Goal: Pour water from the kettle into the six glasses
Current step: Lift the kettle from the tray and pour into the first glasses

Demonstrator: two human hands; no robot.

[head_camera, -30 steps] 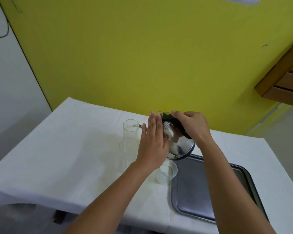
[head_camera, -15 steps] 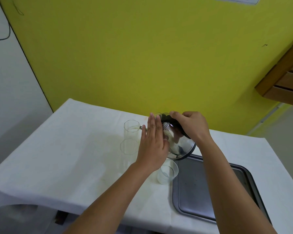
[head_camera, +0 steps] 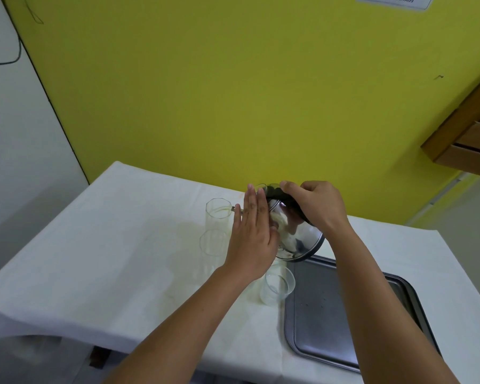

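A shiny steel kettle (head_camera: 297, 234) is tipped to the left, its spout over the far clear glass (head_camera: 218, 210), and a thin stream of water enters that glass. My right hand (head_camera: 316, 203) grips the kettle's black handle from above. My left hand (head_camera: 254, 234) lies flat against the kettle's left side with fingers straight. A second tall clear glass (head_camera: 212, 242) stands just in front of the first. A shorter clear cup (head_camera: 277, 286) stands below the kettle, by the tray. Other glasses are hidden behind my left hand.
A dark metal tray (head_camera: 344, 314) lies on the right of the white-covered table (head_camera: 108, 245). A yellow wall rises right behind the table. A wooden shelf (head_camera: 466, 134) juts out at the upper right. The table's front edge runs close to my forearms.
Both hands and the kettle hold nearly the same pose. The view has shifted slightly.
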